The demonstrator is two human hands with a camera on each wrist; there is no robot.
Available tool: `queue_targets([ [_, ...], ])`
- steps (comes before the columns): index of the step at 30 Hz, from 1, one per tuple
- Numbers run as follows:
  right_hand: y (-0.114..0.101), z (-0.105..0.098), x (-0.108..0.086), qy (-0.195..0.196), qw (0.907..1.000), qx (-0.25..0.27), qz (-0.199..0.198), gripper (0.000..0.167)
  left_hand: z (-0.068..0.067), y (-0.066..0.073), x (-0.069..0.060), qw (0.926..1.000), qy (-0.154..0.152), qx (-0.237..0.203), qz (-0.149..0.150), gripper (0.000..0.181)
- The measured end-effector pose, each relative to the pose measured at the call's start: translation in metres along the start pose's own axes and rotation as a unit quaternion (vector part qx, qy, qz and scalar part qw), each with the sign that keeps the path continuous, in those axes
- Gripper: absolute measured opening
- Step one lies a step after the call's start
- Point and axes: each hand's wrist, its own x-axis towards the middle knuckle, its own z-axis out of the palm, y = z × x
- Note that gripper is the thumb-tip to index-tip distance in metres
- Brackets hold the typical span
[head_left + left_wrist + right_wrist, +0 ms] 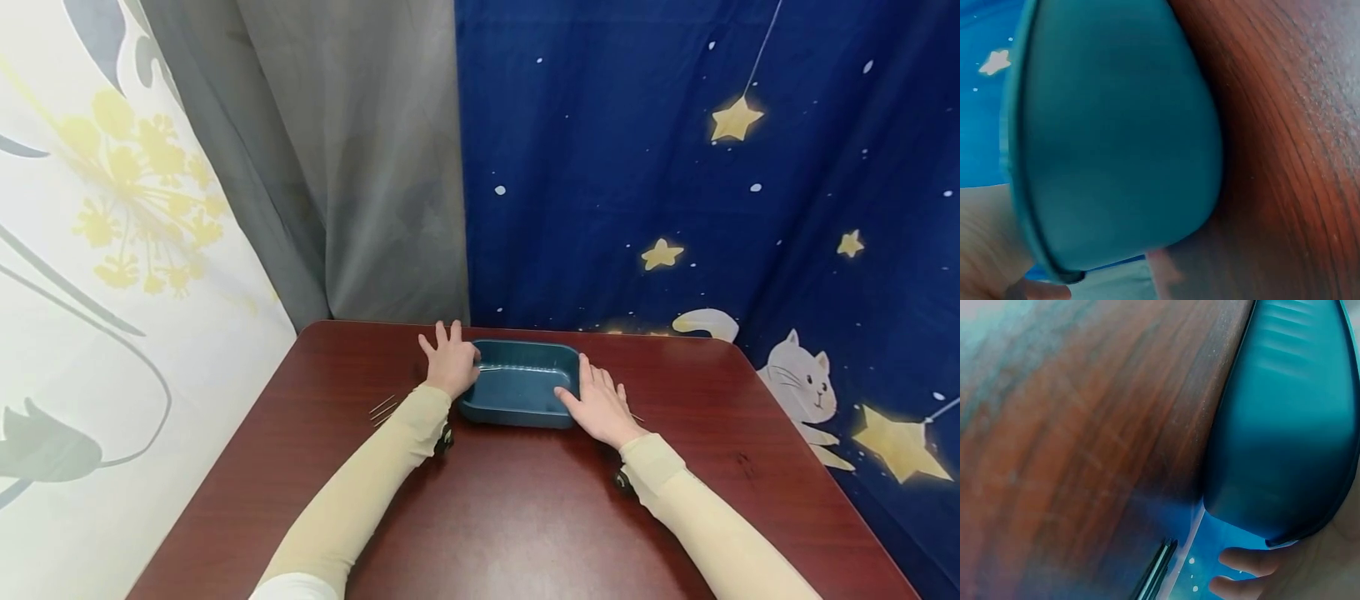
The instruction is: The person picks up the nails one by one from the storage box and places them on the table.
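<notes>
A blue-green rectangular basin (521,387) with rounded corners sits near the far edge of the table. At its left end my left hand (452,364) grips the rim, thumb and index finger bent over it, the other fingers spread outward. My right hand (602,408) holds the right end, its thumb over the rim and its fingers along the outside. The basin's outer wall (1116,137) fills much of the left wrist view, with part of the left hand (988,244) at the rim. In the right wrist view, fingers (1250,561) extend past the basin's end (1279,437).
Several thin sticks (382,410) lie on the dark red wooden table (510,517), left of the basin. More thin sticks (1157,572) lie to the right, mostly behind the right hand in the head view. Grey (390,167) and blue starry curtains (600,167) hang behind the table.
</notes>
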Motion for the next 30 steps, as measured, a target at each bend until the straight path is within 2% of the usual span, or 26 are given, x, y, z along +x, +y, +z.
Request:
queue_targets([
  [8, -0.001, 0.001, -0.002, 0.001, 1.0000, 0.003, -0.001, 0.094, 0.024, 0.003, 0.014, 0.9966, -0.028, 0.072, -0.028, 0.006],
  [12, -0.001, 0.003, -0.001, 0.001, 1.0000, 0.006, -0.004, 0.094, 0.031, 0.007, 0.017, 0.9931, -0.025, 0.110, -0.031, 0.013],
  [17, 0.000, 0.005, 0.000, 0.000, 1.0000, 0.006, -0.004, 0.094, 0.031, 0.011, 0.018, 0.9890, -0.016, 0.146, -0.016, 0.022],
  [26, 0.001, 0.003, 0.001, 0.003, 1.0000, 0.002, -0.003, 0.095, 0.035, 0.012, 0.023, 0.9881, -0.023, 0.152, 0.008, 0.025],
  [30, 0.001, 0.003, 0.001, 0.006, 1.0000, 0.004, -0.002, 0.094, 0.034, 0.012, 0.023, 0.9846, -0.033, 0.168, 0.035, 0.025],
])
